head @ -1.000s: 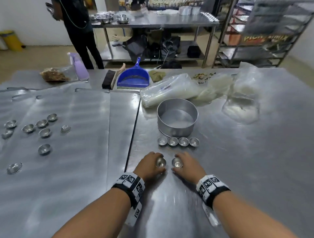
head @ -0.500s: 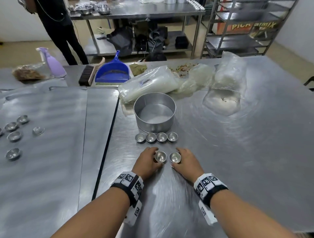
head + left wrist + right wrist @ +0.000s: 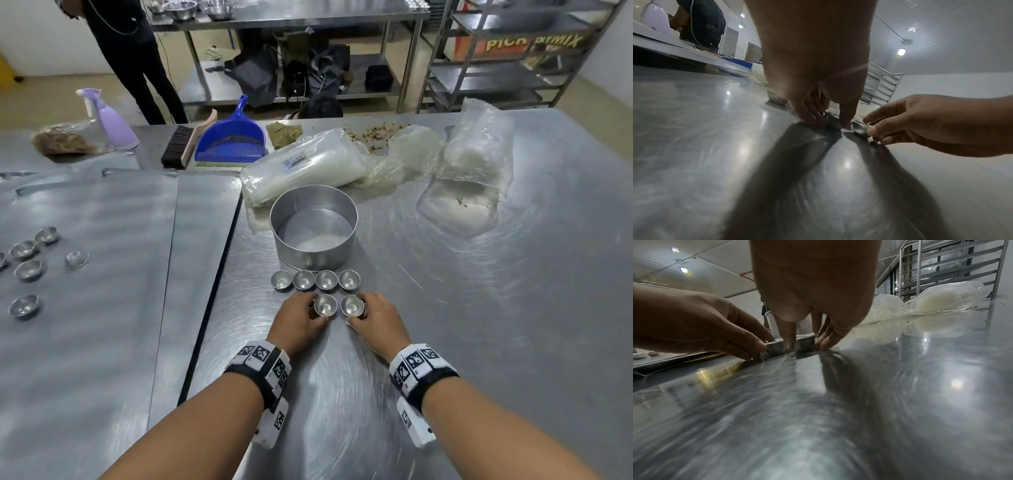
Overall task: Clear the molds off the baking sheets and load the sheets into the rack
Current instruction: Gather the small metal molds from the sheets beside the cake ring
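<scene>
My left hand point(image 3: 310, 313) pinches a small round metal mold point(image 3: 325, 304) that stands on the steel table; in the left wrist view the mold point(image 3: 833, 122) sits between thumb and fingers. Beside it my right hand point(image 3: 364, 313) pinches a second mold point(image 3: 351, 305), which the right wrist view shows as a mold point(image 3: 805, 341) between the fingertips. Just beyond them a row of several molds point(image 3: 314, 279) lines up before a round cake tin point(image 3: 313, 230). Several more molds point(image 3: 29, 269) lie on the baking sheet point(image 3: 102, 274) at left.
Plastic bags point(image 3: 301, 168) and a second clear bag point(image 3: 476, 164) lie behind the tin. A blue dustpan point(image 3: 231, 138), brush point(image 3: 176, 145) and purple spray bottle point(image 3: 111, 121) sit at the back. A rack point(image 3: 513, 51) stands far right; a person point(image 3: 126, 51) stands far left.
Both hands have slid their molds forward across the table, closer to the row by the tin. The head view has swung right, so fewer molds on the sheet show.
</scene>
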Demonstrator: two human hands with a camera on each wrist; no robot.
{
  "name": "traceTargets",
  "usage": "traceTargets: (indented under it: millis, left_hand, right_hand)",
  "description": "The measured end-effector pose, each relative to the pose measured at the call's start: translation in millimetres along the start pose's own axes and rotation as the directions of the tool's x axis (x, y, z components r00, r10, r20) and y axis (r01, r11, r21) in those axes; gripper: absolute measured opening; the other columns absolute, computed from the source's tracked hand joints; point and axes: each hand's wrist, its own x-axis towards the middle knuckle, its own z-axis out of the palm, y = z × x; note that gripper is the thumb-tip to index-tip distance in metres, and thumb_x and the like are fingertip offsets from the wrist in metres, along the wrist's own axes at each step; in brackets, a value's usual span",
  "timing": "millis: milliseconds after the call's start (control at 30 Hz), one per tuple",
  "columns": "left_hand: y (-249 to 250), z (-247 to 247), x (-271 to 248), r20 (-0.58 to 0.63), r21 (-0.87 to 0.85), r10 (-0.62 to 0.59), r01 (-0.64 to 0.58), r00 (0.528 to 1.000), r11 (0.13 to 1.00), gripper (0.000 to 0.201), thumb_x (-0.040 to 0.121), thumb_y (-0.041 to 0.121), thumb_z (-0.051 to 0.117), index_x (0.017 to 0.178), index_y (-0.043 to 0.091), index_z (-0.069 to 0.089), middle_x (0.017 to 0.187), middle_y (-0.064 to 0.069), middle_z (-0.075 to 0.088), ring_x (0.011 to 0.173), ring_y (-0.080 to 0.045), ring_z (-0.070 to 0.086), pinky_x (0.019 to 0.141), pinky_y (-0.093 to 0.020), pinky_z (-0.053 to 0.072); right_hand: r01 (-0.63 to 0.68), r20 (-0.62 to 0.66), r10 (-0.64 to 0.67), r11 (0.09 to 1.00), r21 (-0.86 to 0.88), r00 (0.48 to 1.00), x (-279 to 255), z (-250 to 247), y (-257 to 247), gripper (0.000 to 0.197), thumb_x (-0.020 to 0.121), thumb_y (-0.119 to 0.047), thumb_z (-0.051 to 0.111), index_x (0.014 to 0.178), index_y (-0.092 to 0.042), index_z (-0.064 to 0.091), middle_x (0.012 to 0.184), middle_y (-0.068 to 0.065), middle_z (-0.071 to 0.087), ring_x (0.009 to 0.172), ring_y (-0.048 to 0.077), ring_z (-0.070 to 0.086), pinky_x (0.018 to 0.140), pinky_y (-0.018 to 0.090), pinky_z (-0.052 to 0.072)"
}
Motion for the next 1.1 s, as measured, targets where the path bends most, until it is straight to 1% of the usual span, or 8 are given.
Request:
traceTargets:
  millis: [100,300,400,467,533,700,933,1100]
  left_hand:
    - [3,-1,2,0.007,-0.025,-0.004,0.004,1.0,1.0,0.018,0.079,0.026,0.074,0.094,0.033,0.064,0.088,0.024,0.058,0.082,0.008,0.055,0.07,-0.006,0.035]
    - [3,-1,7,0.023,-0.058,-0.013,0.014,1.0,0.998,0.023,0.079,0.026,0.074,0.1,0.033,0.067,0.084,0.028,0.06,0.082,0.021,0.055,0.067,-0.001,0.036]
    - [5,-1,7,0.019,-0.097,-0.014,0.016,1.0,0.995,0.018,0.078,0.034,0.075,0.094,0.031,0.067,0.08,0.022,0.065,0.081,0.016,0.059,0.066,-0.003,0.039]
    - [6,0,7,0.015,-0.117,-0.013,0.015,1.0,0.993,0.02,0.078,0.042,0.074,0.091,0.029,0.067,0.081,0.017,0.069,0.08,0.008,0.063,0.068,-0.011,0.046]
    - [4,2,8,0.007,-0.13,-0.017,0.017,1.0,0.991,0.021,0.079,0.045,0.073,0.093,0.03,0.068,0.082,0.015,0.07,0.079,0.004,0.065,0.071,-0.021,0.051]
    - [4,3,10,0.006,-0.14,0.007,-0.006,1.0,0.99,0.026,0.079,0.048,0.069,0.098,0.031,0.068,0.084,0.014,0.071,0.081,0.002,0.066,0.074,-0.028,0.054]
    - [1,4,12,0.007,-0.11,0.003,-0.002,1.0,0.994,0.024,0.08,0.04,0.071,0.101,0.03,0.069,0.085,0.015,0.07,0.081,0.004,0.064,0.073,-0.025,0.052]
    - [-3,7,14,0.007,-0.122,0.009,-0.009,1.0,0.993,0.028,0.079,0.041,0.073,0.104,0.03,0.068,0.088,0.015,0.07,0.083,0.002,0.064,0.074,-0.023,0.051]
  right_hand:
    - [0.012,-0.003,-0.012,1.0,0.023,1.0,3,-1,0,0.035,0.081,-0.027,0.072,0.115,-0.022,0.064,0.112,0.0,0.06,0.102,0.019,0.058,0.087,0.028,0.042]
    - [0.009,-0.006,-0.009,0.999,0.051,1.0,8,-2,1,0.037,0.08,-0.028,0.074,0.116,-0.026,0.065,0.114,-0.004,0.06,0.102,0.015,0.058,0.085,0.024,0.039]
    - [0.018,-0.019,-0.017,0.998,0.064,1.0,9,-2,2,0.035,0.081,-0.028,0.073,0.114,-0.027,0.065,0.112,-0.006,0.06,0.096,0.011,0.056,0.082,0.023,0.037]
    - [0.025,-0.026,-0.023,0.997,0.07,0.999,9,-1,2,0.033,0.081,-0.028,0.073,0.113,-0.027,0.066,0.111,-0.006,0.06,0.094,0.009,0.054,0.082,0.023,0.037]
    - [0.029,-0.031,-0.026,0.996,0.079,0.999,9,-1,2,0.033,0.081,-0.029,0.073,0.112,-0.027,0.066,0.109,-0.006,0.061,0.094,0.009,0.055,0.082,0.023,0.038]
    - [0.037,-0.038,-0.034,0.995,0.091,0.999,8,-3,1,0.032,0.082,-0.027,0.073,0.113,-0.027,0.066,0.108,-0.006,0.061,0.093,0.009,0.054,0.082,0.022,0.037]
    - [0.031,-0.034,-0.029,0.996,0.08,0.999,9,-2,1,0.034,0.082,-0.028,0.073,0.115,-0.026,0.065,0.11,-0.006,0.062,0.093,0.007,0.053,0.082,0.022,0.037]
    - [0.015,-0.022,-0.012,0.995,0.099,1.0,7,-5,-3,0.035,0.081,-0.028,0.073,0.115,-0.028,0.065,0.11,-0.006,0.061,0.095,0.01,0.056,0.084,0.026,0.044]
